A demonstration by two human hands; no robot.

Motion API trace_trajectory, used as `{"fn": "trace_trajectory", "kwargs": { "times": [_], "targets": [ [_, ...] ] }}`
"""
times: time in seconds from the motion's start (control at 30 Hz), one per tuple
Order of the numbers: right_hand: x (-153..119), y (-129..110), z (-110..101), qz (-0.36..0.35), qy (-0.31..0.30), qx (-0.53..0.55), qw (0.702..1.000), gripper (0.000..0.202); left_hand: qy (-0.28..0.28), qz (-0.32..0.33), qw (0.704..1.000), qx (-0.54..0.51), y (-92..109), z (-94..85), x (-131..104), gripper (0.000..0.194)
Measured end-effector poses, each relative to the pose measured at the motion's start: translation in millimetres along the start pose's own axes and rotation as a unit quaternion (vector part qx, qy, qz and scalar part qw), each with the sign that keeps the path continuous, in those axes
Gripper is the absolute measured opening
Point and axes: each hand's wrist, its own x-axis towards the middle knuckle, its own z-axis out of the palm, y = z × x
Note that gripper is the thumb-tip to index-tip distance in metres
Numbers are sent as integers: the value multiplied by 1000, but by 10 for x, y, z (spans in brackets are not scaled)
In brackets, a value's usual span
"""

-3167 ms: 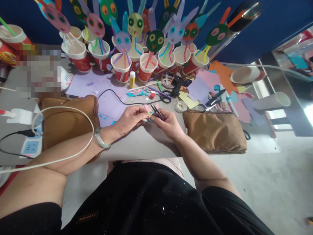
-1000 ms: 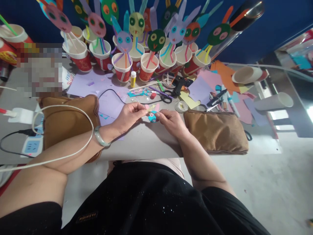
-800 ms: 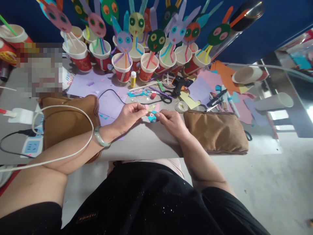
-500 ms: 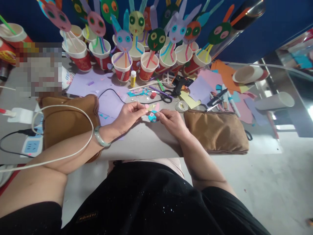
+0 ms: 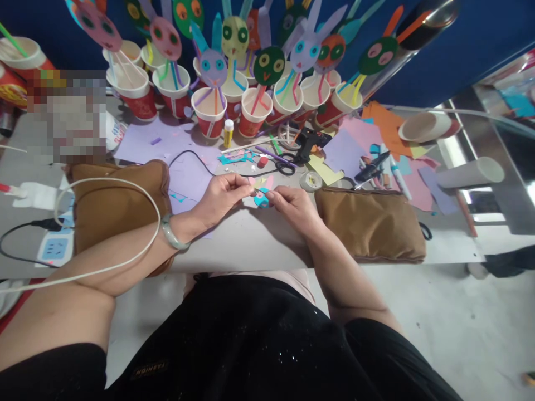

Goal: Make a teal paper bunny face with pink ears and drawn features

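My left hand [image 5: 225, 192] and my right hand [image 5: 295, 206] are close together over the table, both in a pinch. Between their fingertips runs a thin dark piece [image 5: 261, 192], too small to name exactly. Just beneath lies a small blue paper disc [image 5: 262, 201] with a pinkish spot, partly covered by my fingers. Behind it are pink and yellow paper scraps [image 5: 261, 182]. A red cap [image 5: 262, 162] and a pair of dark-handled scissors [image 5: 286, 168] lie a little farther back.
Paper cups [image 5: 209, 120] with paper animal heads on straws line the back. A glue stick [image 5: 228, 133], a glue gun [image 5: 311, 146] and a tape roll [image 5: 310, 181] stand nearer. Brown cushions [image 5: 121, 206] flank my arms. A white cable [image 5: 156, 234] loops over my left forearm.
Both hands keep nearly the same place and pinch. At the right edge, another person's dark trouser leg and shoe have come into view.
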Motion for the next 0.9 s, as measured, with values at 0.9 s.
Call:
{"fn": "trace_trajectory", "kwargs": {
  "times": [0.9],
  "targets": [
    [-22,-32,-105,3,-33,7,999,71,-37,-16,999,17,19,-37,16,15]
  ]
}}
